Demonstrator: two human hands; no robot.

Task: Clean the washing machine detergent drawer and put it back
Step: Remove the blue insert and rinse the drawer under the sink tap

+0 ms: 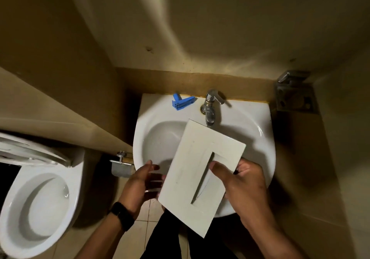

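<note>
The white detergent drawer is held over the white sink, its flat front panel with a long handle slot facing up. My right hand grips its right edge, thumb lying on the panel beside the slot. My left hand is at the drawer's left edge with fingers straight and spread, fingertips touching or just under the edge. A blue plastic insert lies on the sink's back rim, left of the chrome tap. The drawer's underside is hidden.
A toilet with its lid raised stands at the lower left. A metal paper holder is fixed beside the sink. A metal bracket sits on the wall at the right. Walls close in on both sides.
</note>
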